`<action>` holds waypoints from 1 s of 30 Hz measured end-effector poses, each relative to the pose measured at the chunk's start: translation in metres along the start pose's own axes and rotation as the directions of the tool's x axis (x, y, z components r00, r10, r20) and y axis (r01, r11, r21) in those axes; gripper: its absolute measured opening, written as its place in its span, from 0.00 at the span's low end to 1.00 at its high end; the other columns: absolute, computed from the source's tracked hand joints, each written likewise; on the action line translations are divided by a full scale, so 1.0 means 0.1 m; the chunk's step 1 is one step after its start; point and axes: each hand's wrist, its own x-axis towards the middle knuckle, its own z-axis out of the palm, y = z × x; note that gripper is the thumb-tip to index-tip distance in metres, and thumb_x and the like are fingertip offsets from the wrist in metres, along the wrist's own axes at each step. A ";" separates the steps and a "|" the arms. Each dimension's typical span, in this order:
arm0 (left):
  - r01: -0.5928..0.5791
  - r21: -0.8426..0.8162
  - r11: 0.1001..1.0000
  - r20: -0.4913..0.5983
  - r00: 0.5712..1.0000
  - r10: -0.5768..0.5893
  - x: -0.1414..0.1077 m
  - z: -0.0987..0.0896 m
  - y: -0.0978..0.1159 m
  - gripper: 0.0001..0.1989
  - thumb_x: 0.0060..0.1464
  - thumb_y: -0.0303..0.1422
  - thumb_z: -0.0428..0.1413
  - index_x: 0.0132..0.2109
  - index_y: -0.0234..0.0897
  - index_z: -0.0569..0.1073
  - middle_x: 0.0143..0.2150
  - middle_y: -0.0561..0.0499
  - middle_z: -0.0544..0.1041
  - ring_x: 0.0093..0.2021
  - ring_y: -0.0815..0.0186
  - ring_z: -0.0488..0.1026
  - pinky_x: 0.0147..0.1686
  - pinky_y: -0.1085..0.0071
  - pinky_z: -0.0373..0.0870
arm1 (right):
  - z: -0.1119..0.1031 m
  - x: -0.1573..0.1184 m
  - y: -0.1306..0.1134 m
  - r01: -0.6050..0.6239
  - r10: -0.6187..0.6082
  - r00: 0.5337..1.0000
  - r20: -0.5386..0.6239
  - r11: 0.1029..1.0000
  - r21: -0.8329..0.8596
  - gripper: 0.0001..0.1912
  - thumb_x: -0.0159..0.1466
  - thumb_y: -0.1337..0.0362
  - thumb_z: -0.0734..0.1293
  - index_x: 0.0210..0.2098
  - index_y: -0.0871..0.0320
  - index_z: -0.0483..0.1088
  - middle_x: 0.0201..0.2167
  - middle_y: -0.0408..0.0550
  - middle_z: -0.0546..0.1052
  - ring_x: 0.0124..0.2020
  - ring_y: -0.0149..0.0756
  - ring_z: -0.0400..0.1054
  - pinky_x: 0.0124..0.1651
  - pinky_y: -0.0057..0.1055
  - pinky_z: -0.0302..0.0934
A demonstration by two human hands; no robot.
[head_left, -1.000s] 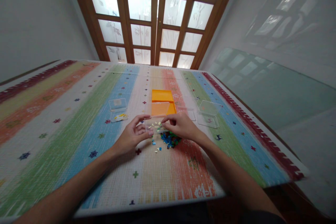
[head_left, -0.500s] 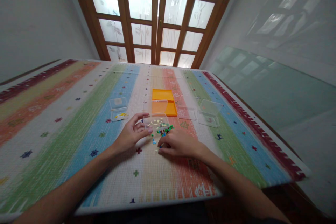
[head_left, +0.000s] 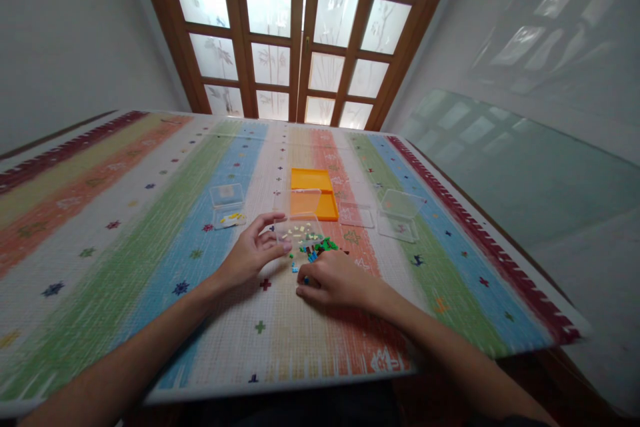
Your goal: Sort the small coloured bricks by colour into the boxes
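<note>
My left hand (head_left: 257, 247) rests at the left side of a clear box (head_left: 300, 230), fingers apart and curved beside its wall. Several cream pieces lie in that box. My right hand (head_left: 333, 278) is closed over the cloth just in front of a pile of small green, brown and blue bricks (head_left: 325, 245); its fingertips are pressed together, and what they hold is too small to make out. A light blue brick (head_left: 295, 267) lies on the cloth between my hands.
Behind the clear box is an open orange case (head_left: 311, 179). An open clear box with yellow pieces (head_left: 229, 219) stands left. Right are a shallow clear tray (head_left: 357, 215) and another open clear box (head_left: 398, 227). Striped cloth (head_left: 225, 347) covers the table.
My right hand has shifted slightly left, and the small cream piece by its fingertips no longer shows. More of the green pile is visible. My left hand has hardly moved.
</note>
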 end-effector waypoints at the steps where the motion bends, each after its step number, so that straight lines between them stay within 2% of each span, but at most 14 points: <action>1: 0.003 0.002 1.000 0.000 1.000 -0.003 0.00 0.00 0.00 0.27 0.49 0.35 0.68 0.56 0.42 0.70 0.64 0.42 0.70 0.45 0.64 0.75 0.48 0.63 0.74 | 0.01 -0.01 0.00 0.002 -0.002 1.000 -0.004 1.000 -0.008 0.11 0.67 0.59 0.68 0.39 0.57 0.81 0.28 0.49 0.81 0.28 0.34 0.69 0.30 0.30 0.48; 6: 0.021 0.006 1.000 -0.011 1.000 -0.021 -0.01 0.02 0.02 0.27 0.49 0.35 0.68 0.56 0.41 0.71 0.64 0.43 0.70 0.46 0.63 0.76 0.50 0.63 0.74 | 0.05 -0.08 0.00 0.027 -0.027 1.000 -0.002 1.000 -0.015 0.10 0.67 0.61 0.67 0.40 0.57 0.80 0.28 0.48 0.81 0.26 0.32 0.67 0.29 0.31 0.44; 17: 0.015 -0.005 1.000 -0.012 1.000 -0.015 -0.02 0.02 0.05 0.26 0.49 0.34 0.68 0.54 0.42 0.72 0.63 0.43 0.71 0.47 0.61 0.76 0.49 0.62 0.75 | 0.18 -0.05 -0.01 0.022 -0.021 0.999 -0.032 0.999 0.033 0.10 0.67 0.65 0.65 0.40 0.57 0.79 0.31 0.49 0.82 0.27 0.32 0.70 0.31 0.30 0.51; 27: 0.002 0.001 1.000 -0.002 1.000 -0.002 -0.01 0.01 0.03 0.28 0.48 0.35 0.68 0.55 0.41 0.71 0.64 0.43 0.70 0.46 0.63 0.75 0.48 0.63 0.75 | 0.14 -0.07 -0.02 0.010 -0.007 0.999 -0.041 0.998 0.059 0.14 0.64 0.67 0.64 0.46 0.57 0.78 0.31 0.48 0.82 0.29 0.34 0.71 0.32 0.30 0.51; 30: 0.003 -0.004 1.000 -0.006 1.000 -0.003 -0.01 0.01 0.04 0.27 0.49 0.35 0.68 0.56 0.41 0.70 0.64 0.43 0.70 0.46 0.62 0.75 0.49 0.62 0.75 | 0.10 -0.08 -0.05 -0.030 0.031 0.999 -0.026 0.999 0.036 0.12 0.66 0.64 0.65 0.45 0.58 0.78 0.32 0.49 0.82 0.30 0.35 0.70 0.32 0.30 0.51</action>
